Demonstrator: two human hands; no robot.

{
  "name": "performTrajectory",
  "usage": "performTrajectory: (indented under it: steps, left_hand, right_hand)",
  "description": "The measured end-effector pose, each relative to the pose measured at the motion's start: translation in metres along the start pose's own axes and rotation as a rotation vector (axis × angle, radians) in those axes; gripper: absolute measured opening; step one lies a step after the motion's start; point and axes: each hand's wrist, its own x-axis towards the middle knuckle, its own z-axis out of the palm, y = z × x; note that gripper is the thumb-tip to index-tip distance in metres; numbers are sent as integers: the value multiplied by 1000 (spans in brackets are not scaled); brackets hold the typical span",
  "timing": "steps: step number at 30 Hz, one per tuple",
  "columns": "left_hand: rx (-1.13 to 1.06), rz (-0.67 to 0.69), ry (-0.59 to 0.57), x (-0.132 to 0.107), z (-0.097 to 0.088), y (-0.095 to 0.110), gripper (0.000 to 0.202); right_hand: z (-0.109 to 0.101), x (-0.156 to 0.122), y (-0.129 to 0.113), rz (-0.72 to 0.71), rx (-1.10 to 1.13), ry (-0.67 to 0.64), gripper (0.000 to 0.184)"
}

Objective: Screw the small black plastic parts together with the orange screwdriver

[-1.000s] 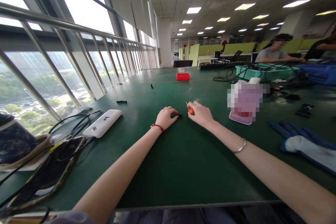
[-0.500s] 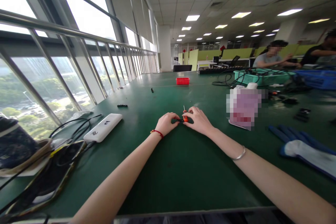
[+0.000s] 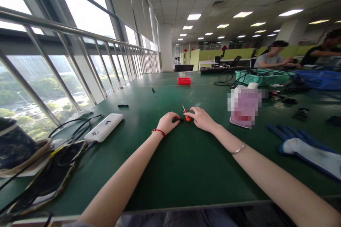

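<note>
My left hand rests on the green table, thumb and fingers pinched on a small black part whose right end sticks out. Just right of it a screwdriver with an orange-red handle lies on the tabletop, its thin shaft pointing away and slightly left. My right hand is beside the screwdriver with fingers apart. One of its fingertips reaches over the handle; whether it touches I cannot tell.
A red tray stands farther back. Small black pieces and a white power bank lie left. To the right are a pixelated pink-and-white object, a blue-white glove, cables and a green basket. Two people sit beyond.
My right hand has drawn back to the right, away from the black part, and its fingers have opened. The screwdriver now shows more fully. My left hand keeps its pinch.
</note>
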Motion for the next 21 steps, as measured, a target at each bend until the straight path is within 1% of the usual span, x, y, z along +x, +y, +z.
performTrajectory:
  steps: [2, 4, 7, 9, 11, 13, 15, 17, 19, 21]
  left_hand:
    - [12, 3, -3, 1, 1, -1, 17]
    - [35, 19, 14, 1, 2, -2, 20]
    - [101, 59, 96, 1, 1, -3, 36]
    - [171, 125, 133, 0, -3, -4, 46]
    - [243, 193, 148, -1, -9, -7, 52]
    - [291, 226, 168, -1, -15, -10, 59]
    - [316, 250, 187, -1, -20, -12, 65]
    - [324, 305, 180, 2, -22, -14, 70]
    - [317, 371, 160, 4, -21, -13, 74]
    - [289, 436, 135, 6, -19, -10, 75]
  right_hand:
    - [2, 2, 1, -4, -54, 9, 56]
    - [2, 3, 1, -25, -92, 37, 53]
    - [2, 5, 1, -71, -142, 94, 48]
    - [2, 5, 1, -88, -181, 131, 57]
    - [2, 5, 1, -92, -218, 157, 73]
    - [1, 4, 3, -97, -243, 175, 82]
    - [-1, 4, 4, -118, -253, 189, 80]
    - [-4, 5, 4, -148, -236, 199, 69]
    - [-7, 6, 3, -187, -195, 197, 60]
    - [-8, 8, 0, -240, -138, 195, 56]
